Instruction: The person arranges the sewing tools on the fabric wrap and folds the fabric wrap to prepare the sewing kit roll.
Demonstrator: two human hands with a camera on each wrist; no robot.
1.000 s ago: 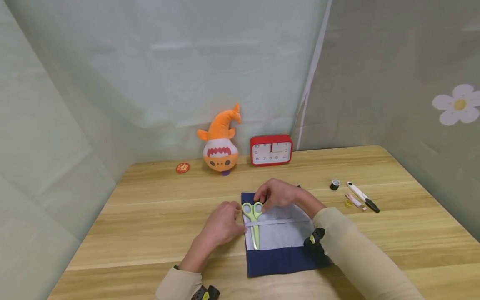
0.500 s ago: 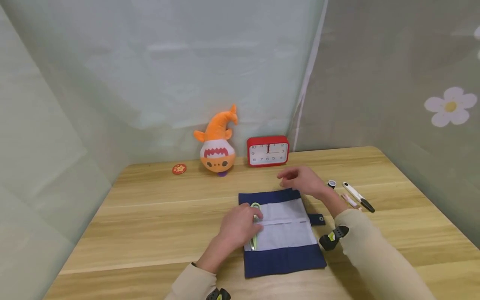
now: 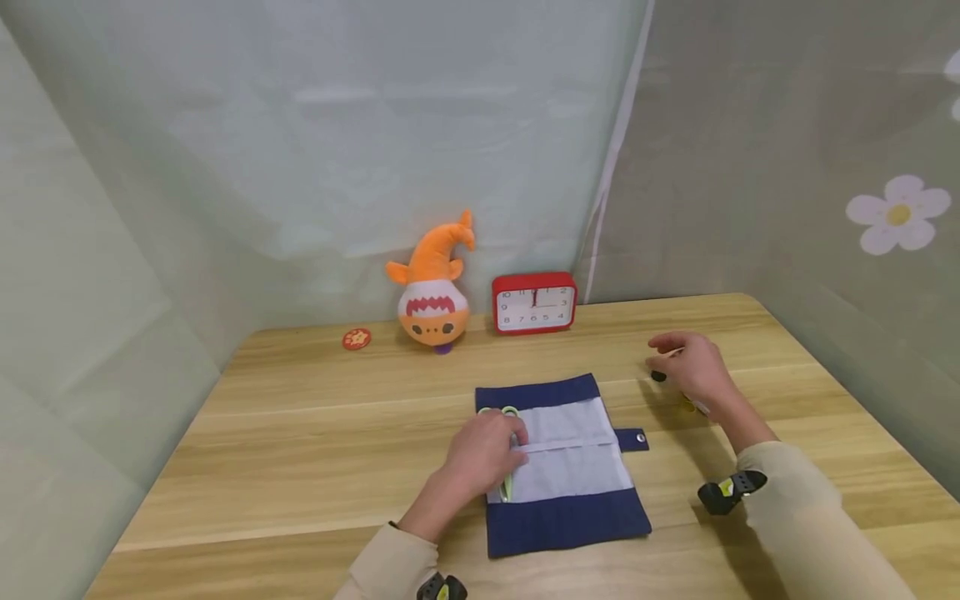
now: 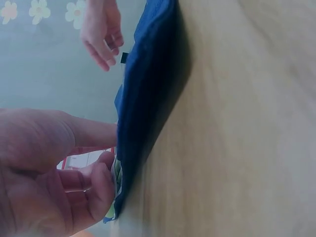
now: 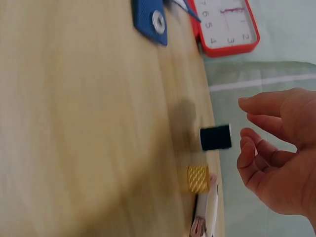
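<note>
Green scissors [image 3: 507,487] lie part-hidden under a loose left hand [image 3: 483,452], the right hand [image 3: 696,367] spread near a spool [image 5: 216,138].

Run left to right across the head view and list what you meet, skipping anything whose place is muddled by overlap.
Red disc → orange plush toy → navy cloth roll → right hand.

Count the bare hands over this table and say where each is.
2. The left hand covers part of the green scissors on the navy case; the right hand hovers near the black spool. None appears hidden.
</note>
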